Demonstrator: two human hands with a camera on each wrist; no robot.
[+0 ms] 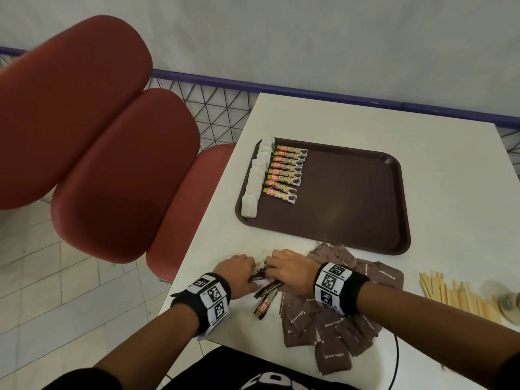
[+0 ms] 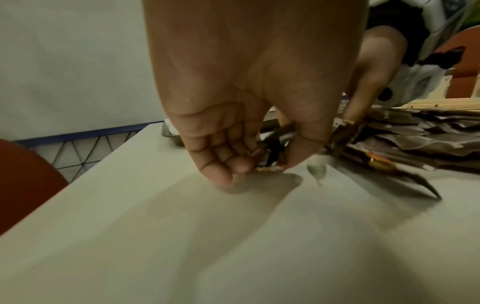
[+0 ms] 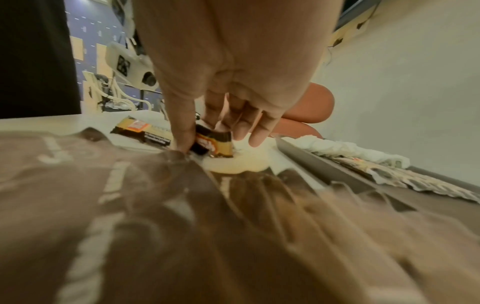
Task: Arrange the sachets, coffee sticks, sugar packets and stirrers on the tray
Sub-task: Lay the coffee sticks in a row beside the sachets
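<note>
While both hands work at the near table edge, the views read as follows.

Head view, hands: left hand (image 1: 235, 270) and right hand (image 1: 292, 270) meet over a small bunch of dark brown and gold coffee sticks (image 1: 260, 270), fingers of both curled round it.
Head view, loose sticks: two more coffee sticks (image 1: 266, 298) lie on the white table (image 1: 436, 170) just below the hands.
Head view, tray: dark brown rectangular plastic tray (image 1: 351, 192) sits further back on the table; a column of white sachets (image 1: 254, 182) runs along its left edge, with a neat row of orange-labelled coffee sticks (image 1: 284, 174) just beside it.
Head view, sugar: pile of brown paper sugar packets (image 1: 332, 330) lies under and around the right wrist, off the tray.
Head view, stirrers: flat pale wooden stirrers (image 1: 455, 294) fan out on the table right of the packets, off the tray.
Head view, surroundings: red padded chairs (image 1: 112, 164) stand left of the table.

Left wrist view: left hand (image 2: 249, 131) has fingertips (image 2: 221, 176) down on the table, pinching coffee sticks (image 2: 272, 156) between fingers and thumb; sugar packets (image 2: 415, 135) are to the right.

Right wrist view: right hand (image 3: 223, 92) pinches a coffee stick (image 3: 213, 147) between thumb and fingers, outer fingers straighter; another stick (image 3: 142, 131) lies flat behind; blurred sugar packets (image 3: 182, 226) fill the foreground; tray rim (image 3: 324, 162) is at right.
</note>
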